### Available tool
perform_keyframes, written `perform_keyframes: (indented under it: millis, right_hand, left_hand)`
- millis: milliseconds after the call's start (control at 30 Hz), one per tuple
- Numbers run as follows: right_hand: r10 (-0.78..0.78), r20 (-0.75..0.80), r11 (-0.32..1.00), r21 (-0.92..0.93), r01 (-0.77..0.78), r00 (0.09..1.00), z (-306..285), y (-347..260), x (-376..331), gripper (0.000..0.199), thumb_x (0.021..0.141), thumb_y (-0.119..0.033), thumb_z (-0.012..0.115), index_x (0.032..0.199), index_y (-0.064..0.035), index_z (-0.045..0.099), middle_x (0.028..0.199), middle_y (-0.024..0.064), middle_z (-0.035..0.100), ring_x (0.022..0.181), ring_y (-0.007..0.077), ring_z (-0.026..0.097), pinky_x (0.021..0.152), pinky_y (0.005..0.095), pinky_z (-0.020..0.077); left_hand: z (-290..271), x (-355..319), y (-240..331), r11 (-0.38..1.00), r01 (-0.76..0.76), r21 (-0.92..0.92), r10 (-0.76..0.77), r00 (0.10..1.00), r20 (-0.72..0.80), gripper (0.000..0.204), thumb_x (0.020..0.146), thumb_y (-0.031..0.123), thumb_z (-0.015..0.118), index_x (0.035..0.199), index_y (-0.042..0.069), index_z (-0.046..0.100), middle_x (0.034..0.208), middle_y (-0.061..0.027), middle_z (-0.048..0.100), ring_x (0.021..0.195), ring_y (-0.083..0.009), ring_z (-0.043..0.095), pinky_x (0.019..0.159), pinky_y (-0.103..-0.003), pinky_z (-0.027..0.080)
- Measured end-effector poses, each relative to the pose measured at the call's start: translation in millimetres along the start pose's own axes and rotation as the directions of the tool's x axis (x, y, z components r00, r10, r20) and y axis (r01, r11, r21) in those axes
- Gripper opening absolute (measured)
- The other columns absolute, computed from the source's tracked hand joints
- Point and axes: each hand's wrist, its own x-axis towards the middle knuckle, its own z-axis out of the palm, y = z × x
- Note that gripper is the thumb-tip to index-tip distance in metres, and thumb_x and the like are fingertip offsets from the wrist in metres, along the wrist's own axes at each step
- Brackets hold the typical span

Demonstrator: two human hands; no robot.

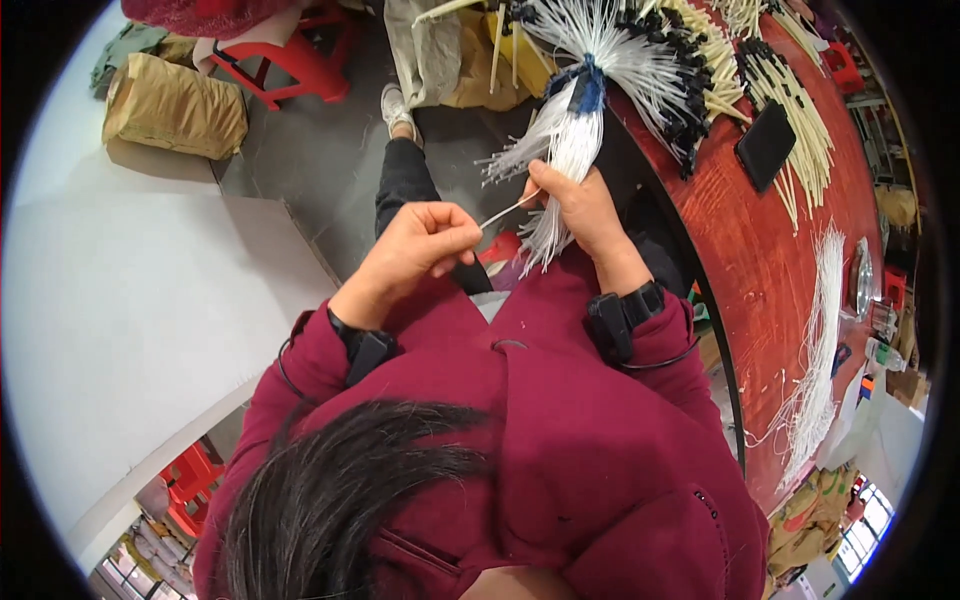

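You have a thin white strand (510, 213) stretched taut between your two hands, in front of your lap. Your left hand (418, 240) pinches its near end between thumb and forefinger, the other fingers curled in. Your right hand (582, 205) is closed on the bundle of white strands (577, 145), thumb across its front; the rest of those fingers are partly hidden, so you can't tell exactly how they press. The bundle hangs beside the edge of the red table (735, 250), tied with a dark blue band (592, 90), its strands fanning out above and below. On the table, a black phone (766, 146) rests by cream sticks (805, 125), and more loose white strands (822, 345) lie farther along, nearer you.
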Motion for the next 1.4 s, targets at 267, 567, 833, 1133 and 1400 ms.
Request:
perform_keyframes:
  millis: [267,567,833,1133,1400]
  right_hand:
    - [0.006,-0.06,1.0,-0.005,-0.007,0.998,1.0,2.8,-2.3,0.018,0.09,-0.017,0.058,0.079,-0.0024,0.059,0.065,0.0019,0.059,0.057,0.0119,0.056,0.056,0.0254,0.0441]
    - [0.044,-0.033,0.999,-0.027,-0.045,0.998,1.2,-3.7,-10.9,0.018,0.089,-0.015,0.057,0.075,-0.0044,0.057,0.061,0.002,0.056,0.054,0.0123,0.054,0.053,0.0261,0.0443]
    - [0.053,-0.023,0.999,-0.01,-0.054,0.998,1.1,-1.5,-7.8,0.021,0.089,-0.014,0.057,0.07,-0.0042,0.057,0.06,0.0023,0.055,0.053,0.0119,0.053,0.052,0.026,0.0437]
    - [0.069,-0.006,0.997,-0.02,-0.069,0.998,2.4,-3.6,-6.7,0.022,0.088,-0.013,0.057,0.068,-0.0032,0.057,0.06,0.0025,0.056,0.053,0.0115,0.052,0.052,0.0261,0.0424]
    - [0.081,-0.015,0.997,-0.011,-0.081,0.997,5.6,-7.5,-11.7,0.022,0.088,-0.015,0.057,0.07,-0.0043,0.057,0.058,0.0027,0.055,0.051,0.012,0.052,0.052,0.0254,0.0427]
  left_hand:
    - [46.3,45.4,36.3,0.836,-0.314,-0.45,0.309,0.947,-0.086,0.01,0.088,0.009,0.063,0.092,0.0,0.066,0.07,-0.0004,0.061,0.053,-0.0063,0.05,0.048,-0.019,0.037]
    - [9.6,76.9,0.7,0.648,-0.587,0.486,0.735,0.648,-0.199,0.012,0.084,0.011,0.067,0.09,0.001,0.067,0.079,-0.0058,0.066,0.068,-0.0127,0.063,0.057,-0.025,0.047]
    - [11.1,56.8,-14.6,0.123,-0.488,0.864,0.787,0.578,0.214,0.011,0.075,0.007,0.068,0.085,0.005,0.065,0.086,-0.0108,0.065,0.07,-0.0259,0.064,0.059,-0.032,0.051]
    - [15.1,59.5,-17.1,0.734,-0.491,0.468,0.606,0.786,-0.126,0.009,0.082,0.009,0.066,0.085,0.001,0.062,0.077,-0.0059,0.065,0.064,-0.0177,0.065,0.054,-0.027,0.049]
    - [15.8,66.2,-21.3,0.934,-0.314,0.169,0.344,0.919,-0.193,0.012,0.088,0.011,0.064,0.087,-0.001,0.061,0.078,-0.004,0.066,0.066,-0.0105,0.065,0.054,-0.022,0.048]
